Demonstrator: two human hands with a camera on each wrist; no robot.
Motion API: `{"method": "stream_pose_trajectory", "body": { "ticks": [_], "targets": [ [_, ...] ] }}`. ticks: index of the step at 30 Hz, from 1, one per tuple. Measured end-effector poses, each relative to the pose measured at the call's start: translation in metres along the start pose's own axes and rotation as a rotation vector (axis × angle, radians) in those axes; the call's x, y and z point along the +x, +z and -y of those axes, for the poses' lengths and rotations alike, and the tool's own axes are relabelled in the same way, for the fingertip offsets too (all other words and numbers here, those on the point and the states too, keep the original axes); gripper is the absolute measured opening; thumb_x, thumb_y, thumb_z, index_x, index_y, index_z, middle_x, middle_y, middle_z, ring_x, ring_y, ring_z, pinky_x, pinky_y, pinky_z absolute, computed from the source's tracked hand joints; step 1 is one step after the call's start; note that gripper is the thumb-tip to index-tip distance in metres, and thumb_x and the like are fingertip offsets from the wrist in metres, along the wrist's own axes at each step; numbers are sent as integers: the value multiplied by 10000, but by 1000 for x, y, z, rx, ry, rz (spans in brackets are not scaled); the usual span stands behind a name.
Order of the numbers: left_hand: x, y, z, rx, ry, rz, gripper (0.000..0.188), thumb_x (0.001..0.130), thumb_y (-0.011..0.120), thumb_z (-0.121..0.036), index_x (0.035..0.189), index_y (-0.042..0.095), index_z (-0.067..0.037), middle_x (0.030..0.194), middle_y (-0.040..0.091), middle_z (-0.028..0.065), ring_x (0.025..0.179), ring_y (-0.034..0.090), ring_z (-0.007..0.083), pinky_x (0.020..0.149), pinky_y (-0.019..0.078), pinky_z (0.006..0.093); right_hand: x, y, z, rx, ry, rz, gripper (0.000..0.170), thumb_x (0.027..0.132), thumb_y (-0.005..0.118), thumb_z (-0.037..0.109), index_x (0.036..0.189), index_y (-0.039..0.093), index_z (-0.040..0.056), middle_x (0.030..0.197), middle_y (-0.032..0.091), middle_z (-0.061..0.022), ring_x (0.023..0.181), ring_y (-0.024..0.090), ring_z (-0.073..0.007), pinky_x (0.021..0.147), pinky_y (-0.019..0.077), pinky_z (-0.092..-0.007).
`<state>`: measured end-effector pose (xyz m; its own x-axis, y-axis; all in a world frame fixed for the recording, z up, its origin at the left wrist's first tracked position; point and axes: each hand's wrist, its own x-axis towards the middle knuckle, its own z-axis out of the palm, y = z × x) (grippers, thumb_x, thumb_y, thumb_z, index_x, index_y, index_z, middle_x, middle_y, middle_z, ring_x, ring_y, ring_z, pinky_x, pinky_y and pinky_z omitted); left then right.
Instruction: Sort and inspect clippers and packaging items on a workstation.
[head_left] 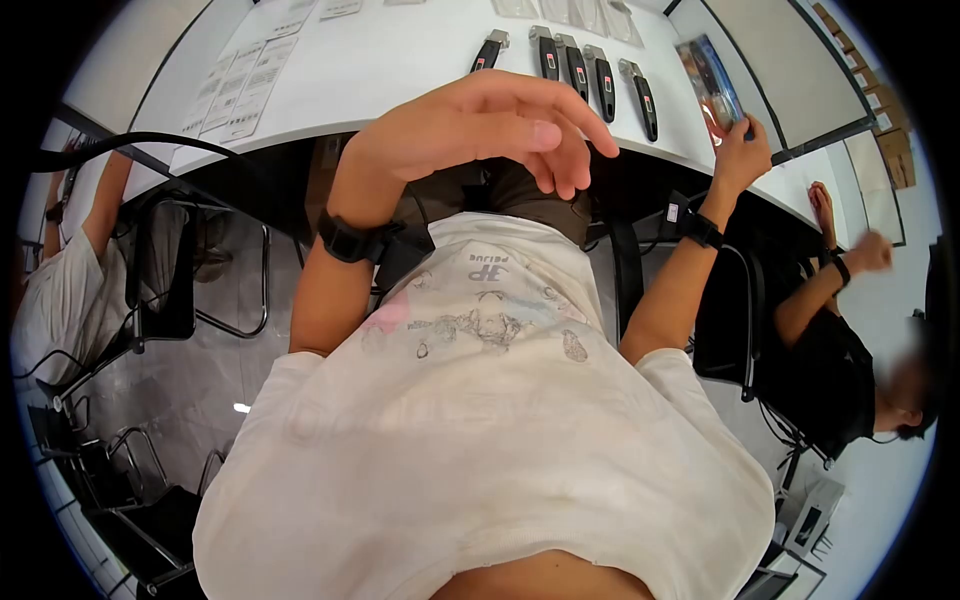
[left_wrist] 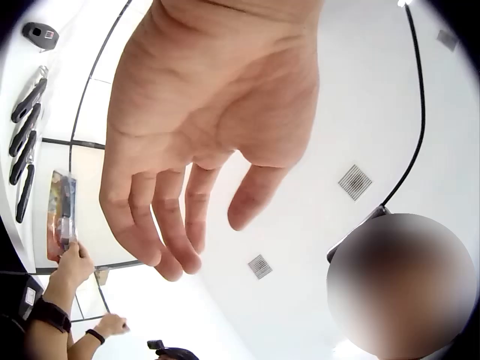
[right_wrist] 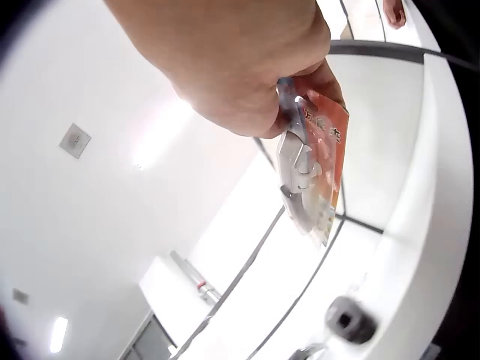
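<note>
My right hand (head_left: pixel 742 160) grips one end of a flat blister pack (head_left: pixel 712 85), held up at the table's right side. In the right wrist view, the pack (right_wrist: pixel 309 169) shows an orange printed card and clear plastic over a pale grey object, its near end hidden by my fingers. My left hand (head_left: pixel 490 130) hovers at the table's front edge, fingers loosely bent, palm empty in the left wrist view. Just beyond it lies a black-handled tool (head_left: pixel 490 50) with a metal head. Several similar black-handled tools (head_left: pixel 600 80) lie side by side to its right.
Printed cards (head_left: pixel 240 90) lie on the table's left. Clear plastic packaging (head_left: pixel 580 15) is at the back. A white partition (head_left: pixel 775 60) stands beyond the right hand. A seated person (head_left: pixel 830 350) is at right, another (head_left: pixel 75 280) at left. A dark rounded object (left_wrist: pixel 41 35) lies on the table.
</note>
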<state>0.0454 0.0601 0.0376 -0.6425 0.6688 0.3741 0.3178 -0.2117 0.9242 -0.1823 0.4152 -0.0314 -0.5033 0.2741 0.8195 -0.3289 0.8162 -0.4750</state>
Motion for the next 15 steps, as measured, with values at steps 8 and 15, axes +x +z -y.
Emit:
{"method": "stream_pose_trajectory", "body": {
  "ticks": [8,15],
  "targets": [
    [1,-8,29,-18,-268,-602,426,1018,572,-281,1327,547,11,1158,669,144,1041,665,238,934,547,369,-51,20,122,1247,624,592,261,947,659,135,1078,715,-82,926,717,-111,801,666,-160,701,527,-284],
    [-26,-66,50,-131,75,-1156,347,954,693,-261,1196,599,-30,1085,656,66,1008,642,227,903,536,396,-97,38,215,1236,561,1004,278,947,641,133,1120,703,-76,929,708,-110,713,649,-158,578,523,-282]
  ]
}}
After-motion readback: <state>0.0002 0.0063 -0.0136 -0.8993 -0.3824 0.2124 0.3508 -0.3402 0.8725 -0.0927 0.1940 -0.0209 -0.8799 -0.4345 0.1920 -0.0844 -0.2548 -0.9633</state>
